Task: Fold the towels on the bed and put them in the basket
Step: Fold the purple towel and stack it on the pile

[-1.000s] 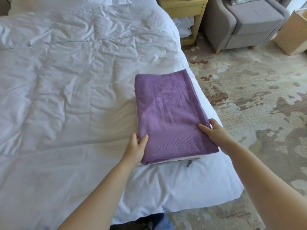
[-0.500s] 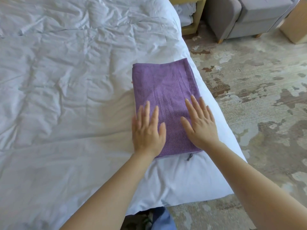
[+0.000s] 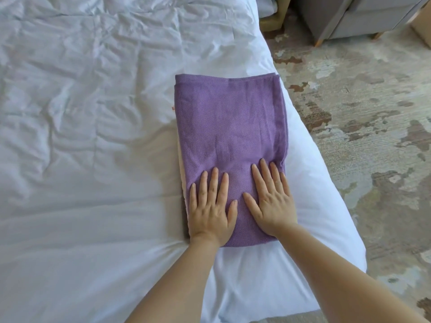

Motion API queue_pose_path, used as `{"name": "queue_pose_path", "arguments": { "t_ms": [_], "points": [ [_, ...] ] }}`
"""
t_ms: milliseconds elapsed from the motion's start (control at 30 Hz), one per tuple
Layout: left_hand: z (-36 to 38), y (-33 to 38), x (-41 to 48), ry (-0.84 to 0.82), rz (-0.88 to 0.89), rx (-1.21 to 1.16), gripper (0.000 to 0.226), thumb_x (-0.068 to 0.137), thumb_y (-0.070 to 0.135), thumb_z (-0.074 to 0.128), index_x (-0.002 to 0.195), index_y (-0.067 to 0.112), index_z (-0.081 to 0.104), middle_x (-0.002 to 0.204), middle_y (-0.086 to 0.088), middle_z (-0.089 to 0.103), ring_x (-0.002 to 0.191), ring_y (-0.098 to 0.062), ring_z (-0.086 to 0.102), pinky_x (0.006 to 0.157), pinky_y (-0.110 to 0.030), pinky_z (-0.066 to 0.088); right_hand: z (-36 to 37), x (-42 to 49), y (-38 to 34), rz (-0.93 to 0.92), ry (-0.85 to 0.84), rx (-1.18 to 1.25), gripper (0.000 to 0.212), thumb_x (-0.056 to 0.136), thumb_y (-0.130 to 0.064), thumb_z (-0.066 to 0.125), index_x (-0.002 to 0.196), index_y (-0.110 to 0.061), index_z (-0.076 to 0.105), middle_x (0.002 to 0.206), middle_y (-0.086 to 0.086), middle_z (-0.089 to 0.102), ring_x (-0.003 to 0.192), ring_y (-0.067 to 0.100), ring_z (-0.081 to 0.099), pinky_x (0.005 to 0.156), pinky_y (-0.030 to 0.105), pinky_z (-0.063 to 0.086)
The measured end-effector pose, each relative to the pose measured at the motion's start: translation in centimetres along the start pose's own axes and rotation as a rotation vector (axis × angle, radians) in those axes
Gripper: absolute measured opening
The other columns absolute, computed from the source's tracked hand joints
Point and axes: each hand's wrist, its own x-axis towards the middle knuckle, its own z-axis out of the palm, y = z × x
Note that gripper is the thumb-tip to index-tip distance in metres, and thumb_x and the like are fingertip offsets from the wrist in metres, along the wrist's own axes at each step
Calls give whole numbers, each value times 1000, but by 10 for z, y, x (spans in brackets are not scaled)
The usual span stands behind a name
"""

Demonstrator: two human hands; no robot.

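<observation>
White bed (image 3: 93, 159), left hand (image 3: 210, 210), right hand (image 3: 271, 201) flat on purple towel (image 3: 231, 122)

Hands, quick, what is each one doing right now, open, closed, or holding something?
Left hand: open, flat, palm down on the purple towel, gripping nothing.
Right hand: open, flat on the same towel, gripping nothing.

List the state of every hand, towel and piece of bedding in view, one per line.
Purple woven towel: folded into a rectangle, lying flat near the bed's edge.
Pale towel underneath: only its left edge shows; fold cannot be told.
Left hand: open, palm flat on the purple towel.
Right hand: open, palm flat on it.
White duvet: wrinkled, spread over the bed.
</observation>
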Motion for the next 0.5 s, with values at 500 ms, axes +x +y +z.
{"name": "queue_pose_path", "arguments": {
  "t_ms": [500],
  "points": [
    [-40,7,9,-26,-25,-59,63,90,49,38,146,19,37,154,-5,31,143,-26,28,116,-47,23,-25,-1,-4,1,40,121,68,90,-60,23,151,-32,12,159,-11,6,148,12,2,120,35,4]
  ]
}}
